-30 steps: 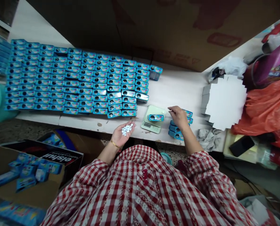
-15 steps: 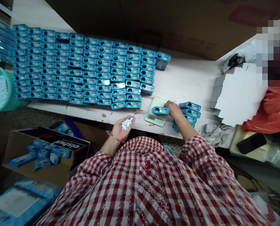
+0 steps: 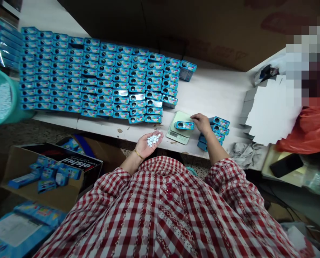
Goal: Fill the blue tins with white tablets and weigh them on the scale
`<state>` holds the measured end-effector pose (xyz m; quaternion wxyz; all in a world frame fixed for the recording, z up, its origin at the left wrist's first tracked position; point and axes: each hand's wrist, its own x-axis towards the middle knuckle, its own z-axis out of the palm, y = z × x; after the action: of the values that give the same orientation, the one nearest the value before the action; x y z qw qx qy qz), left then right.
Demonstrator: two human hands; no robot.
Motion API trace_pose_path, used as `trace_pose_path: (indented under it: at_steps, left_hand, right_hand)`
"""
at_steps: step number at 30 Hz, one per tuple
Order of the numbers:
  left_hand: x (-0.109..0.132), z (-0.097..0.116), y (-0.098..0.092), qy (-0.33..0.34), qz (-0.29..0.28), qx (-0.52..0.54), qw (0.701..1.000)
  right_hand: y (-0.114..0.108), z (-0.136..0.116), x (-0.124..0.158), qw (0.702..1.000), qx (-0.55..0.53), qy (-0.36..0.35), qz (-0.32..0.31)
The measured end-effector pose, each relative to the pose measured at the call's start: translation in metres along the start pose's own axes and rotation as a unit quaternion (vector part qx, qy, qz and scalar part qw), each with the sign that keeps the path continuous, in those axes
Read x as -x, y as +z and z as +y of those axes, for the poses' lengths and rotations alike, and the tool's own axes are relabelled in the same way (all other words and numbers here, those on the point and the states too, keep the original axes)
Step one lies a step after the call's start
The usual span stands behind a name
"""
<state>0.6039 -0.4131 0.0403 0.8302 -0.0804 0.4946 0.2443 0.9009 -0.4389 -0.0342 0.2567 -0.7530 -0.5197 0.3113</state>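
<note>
My left hand (image 3: 150, 143) is palm up in front of the table edge, cupping a small heap of white candies (image 3: 153, 139). A blue tin (image 3: 184, 125) with a dark round opening on top stands on the pale green kitchen scale (image 3: 178, 135). White candy shows at its opening. My right hand (image 3: 202, 123) is just right of this tin, fingers stretched out over its far corner; whether a fingertip touches it is hard to see. Beside my right wrist, several more blue tins (image 3: 219, 129) stand in a short stack.
Long rows of blue tins (image 3: 95, 75) cover the table's left side. A turquoise bucket of white candies (image 3: 13, 104) is at far left. An open carton (image 3: 68, 200) with small blue boxes sits below. White cartons (image 3: 273, 111), crumpled cloth (image 3: 246, 154) and a phone (image 3: 286, 165) lie right.
My left hand with the candies has moved right, closer to the scale. My right hand has drawn slightly away from the tin, its fingers straighter. The tin stays on the scale.
</note>
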Motion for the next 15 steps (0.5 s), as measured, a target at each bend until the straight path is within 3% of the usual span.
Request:
trace_pose_path:
  at_steps: [2,4,7,9,12,15]
  left_hand:
    - [-0.002,-0.003,0.003,-0.008,-0.019,-0.007,1.000]
    - [-0.004,-0.007,0.008,-0.018,-0.039,-0.017,0.999]
    - [-0.006,-0.016,0.013,-0.037,-0.049,-0.032,0.998]
    - [-0.007,-0.023,0.012,-0.046,-0.040,-0.036,0.997]
    - [-0.005,-0.031,0.003,-0.066,-0.023,-0.042,0.997]
    - [-0.004,-0.035,-0.008,-0.107,-0.015,-0.068,0.992]
  right_hand:
    - [-0.008,-0.020,0.011,0.998,-0.039,-0.027,0.048]
    - [-0.010,-0.050,0.029,0.994,-0.037,-0.088,0.050]
    - [0.005,-0.097,0.064,0.977,0.027,-0.208,-0.051]
    - [0.022,-0.120,0.085,0.960,0.097,-0.242,-0.101]
    - [0.042,-0.132,0.109,0.948,0.170,-0.235,-0.134]
    - [0.047,-0.130,0.123,0.937,0.178,-0.258,-0.155]
